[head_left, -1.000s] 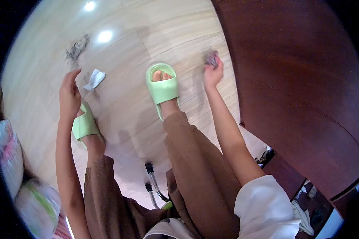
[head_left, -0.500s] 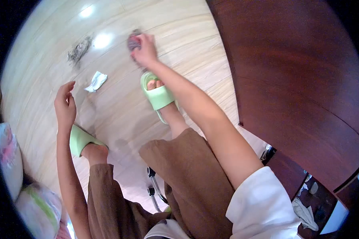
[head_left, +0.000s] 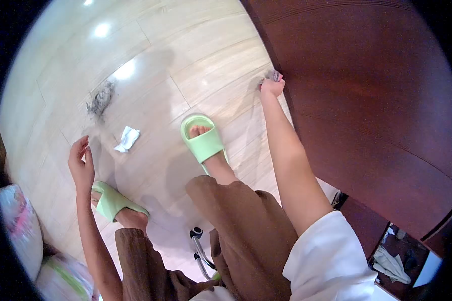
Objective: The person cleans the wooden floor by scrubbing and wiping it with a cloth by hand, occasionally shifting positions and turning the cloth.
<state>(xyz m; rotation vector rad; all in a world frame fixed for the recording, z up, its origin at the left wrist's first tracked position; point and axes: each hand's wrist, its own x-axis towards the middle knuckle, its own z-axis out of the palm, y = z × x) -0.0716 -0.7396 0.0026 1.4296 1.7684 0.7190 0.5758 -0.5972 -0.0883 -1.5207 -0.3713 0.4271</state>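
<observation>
My right hand point(head_left: 273, 86) is closed around a crumpled greyish-pink cloth point(head_left: 272, 77), low by the floor at the edge of the dark red-brown furniture panel point(head_left: 356, 90). My left hand point(head_left: 81, 163) hangs above the floor with its fingers apart and nothing in it, just above a green slipper point(head_left: 113, 201). A clump of grey hair or dust point(head_left: 101, 99) lies on the pale floor point(head_left: 150, 105). Between it and the feet is a crumpled white tissue point(head_left: 128, 139).
The other green slipper point(head_left: 204, 140) is on my right foot. Metal chair legs point(head_left: 201, 251) stand between my legs. Patterned bags point(head_left: 22, 226) lie at the left edge. A pale cloth point(head_left: 390, 264) rests on a low dark shelf at the lower right.
My right hand swung left across the floor with the cloth, then back right to the panel's edge. My left hand stayed raised and empty. The view shifted, so the floor items appear lower.
</observation>
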